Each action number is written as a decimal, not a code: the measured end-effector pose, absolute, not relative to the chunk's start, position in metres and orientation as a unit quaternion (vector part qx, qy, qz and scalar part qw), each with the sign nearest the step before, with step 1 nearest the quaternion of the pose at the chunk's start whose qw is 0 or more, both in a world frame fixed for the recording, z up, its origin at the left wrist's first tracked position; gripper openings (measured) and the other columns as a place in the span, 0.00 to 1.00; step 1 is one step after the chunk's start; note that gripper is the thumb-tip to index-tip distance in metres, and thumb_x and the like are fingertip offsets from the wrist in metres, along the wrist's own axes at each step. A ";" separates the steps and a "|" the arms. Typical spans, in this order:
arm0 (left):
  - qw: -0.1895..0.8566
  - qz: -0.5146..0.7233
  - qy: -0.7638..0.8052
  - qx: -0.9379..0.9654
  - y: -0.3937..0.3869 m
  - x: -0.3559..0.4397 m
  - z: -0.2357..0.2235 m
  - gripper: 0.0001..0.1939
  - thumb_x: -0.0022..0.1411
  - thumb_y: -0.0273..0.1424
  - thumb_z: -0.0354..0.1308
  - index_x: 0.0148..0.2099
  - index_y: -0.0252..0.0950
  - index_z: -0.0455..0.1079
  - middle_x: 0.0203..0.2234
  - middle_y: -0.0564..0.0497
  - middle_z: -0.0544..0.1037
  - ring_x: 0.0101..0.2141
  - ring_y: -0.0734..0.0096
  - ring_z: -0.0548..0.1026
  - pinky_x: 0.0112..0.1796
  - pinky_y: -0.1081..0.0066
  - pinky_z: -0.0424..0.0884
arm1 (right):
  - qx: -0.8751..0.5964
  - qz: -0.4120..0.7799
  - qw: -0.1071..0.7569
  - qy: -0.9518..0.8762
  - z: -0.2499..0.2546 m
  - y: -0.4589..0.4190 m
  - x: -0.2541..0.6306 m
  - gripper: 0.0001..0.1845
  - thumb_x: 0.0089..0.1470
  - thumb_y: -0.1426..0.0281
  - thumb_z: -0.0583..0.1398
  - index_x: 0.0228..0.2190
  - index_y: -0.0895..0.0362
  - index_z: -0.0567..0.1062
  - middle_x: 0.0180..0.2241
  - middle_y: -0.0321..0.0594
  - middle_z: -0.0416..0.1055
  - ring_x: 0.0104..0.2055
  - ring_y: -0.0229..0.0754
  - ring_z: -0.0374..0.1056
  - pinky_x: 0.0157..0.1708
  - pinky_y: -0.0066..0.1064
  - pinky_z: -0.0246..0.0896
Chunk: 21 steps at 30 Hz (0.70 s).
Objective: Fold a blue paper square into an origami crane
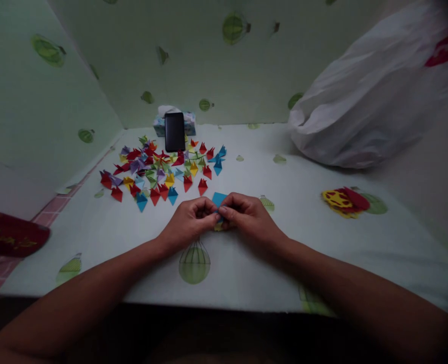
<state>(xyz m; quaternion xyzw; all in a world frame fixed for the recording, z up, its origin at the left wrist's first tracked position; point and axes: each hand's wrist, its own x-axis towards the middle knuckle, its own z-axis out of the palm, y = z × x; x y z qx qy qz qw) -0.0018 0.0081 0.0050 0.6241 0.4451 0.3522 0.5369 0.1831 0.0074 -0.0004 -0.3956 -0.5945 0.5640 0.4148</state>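
Observation:
Between my two hands, near the middle of the table, is a small piece of blue paper, partly hidden by my fingers. My left hand pinches it from the left with thumb and fingers. From the right, my right hand pinches the same paper, the fingertips of both hands almost meeting. A bit of yellow shows just under the fingertips. Beyond my left hand lie many small folded paper cranes in red, blue, yellow, green and purple, the nearest a short way from my knuckles.
A dark phone leans against a tissue box behind the cranes. At the right back stands a large white plastic bag. A red and yellow item lies on the right, and a dark red object is at the left edge.

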 end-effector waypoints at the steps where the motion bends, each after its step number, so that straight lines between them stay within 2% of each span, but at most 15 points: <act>1: 0.548 0.350 0.439 0.620 0.008 -0.002 0.006 0.11 0.57 0.37 0.65 0.33 0.34 0.71 0.24 0.54 0.74 0.26 0.76 0.68 0.28 0.74 0.63 | -0.399 0.554 0.417 -0.600 0.000 0.007 0.184 0.12 0.55 0.62 0.64 0.26 0.56 0.72 0.23 0.34 0.70 0.26 0.36 0.67 0.29 0.29 0.64; 5: 0.552 0.338 0.428 0.631 0.009 -0.003 0.010 0.12 0.60 0.38 0.64 0.32 0.33 0.72 0.23 0.54 0.74 0.25 0.76 0.69 0.29 0.74 0.64 | -0.415 0.524 0.423 -0.611 0.003 0.007 0.186 0.11 0.57 0.64 0.62 0.25 0.56 0.75 0.21 0.34 0.71 0.26 0.37 0.67 0.30 0.30 0.63; 9: 0.549 0.338 0.432 0.631 0.011 -0.004 0.012 0.12 0.58 0.37 0.64 0.30 0.33 0.71 0.21 0.55 0.73 0.23 0.76 0.69 0.27 0.75 0.63 | -0.413 0.551 0.411 -0.598 0.004 0.007 0.186 0.15 0.59 0.61 0.60 0.25 0.57 0.74 0.21 0.36 0.73 0.25 0.37 0.68 0.32 0.31 0.65; 14: 0.544 0.340 0.437 0.630 0.011 -0.004 0.008 0.12 0.58 0.36 0.64 0.29 0.34 0.69 0.19 0.57 0.71 0.21 0.79 0.65 0.25 0.76 0.60 | -0.404 0.554 0.393 -0.612 0.002 0.010 0.186 0.15 0.58 0.60 0.61 0.25 0.56 0.72 0.19 0.34 0.71 0.23 0.37 0.66 0.27 0.30 0.62; 21: 0.561 0.325 0.422 0.634 0.010 -0.004 0.010 0.14 0.60 0.38 0.63 0.29 0.33 0.71 0.22 0.54 0.75 0.24 0.76 0.71 0.28 0.75 0.65 | -0.433 0.493 0.397 -0.642 0.005 0.009 0.186 0.13 0.58 0.65 0.60 0.24 0.56 0.73 0.18 0.34 0.70 0.22 0.37 0.66 0.27 0.30 0.61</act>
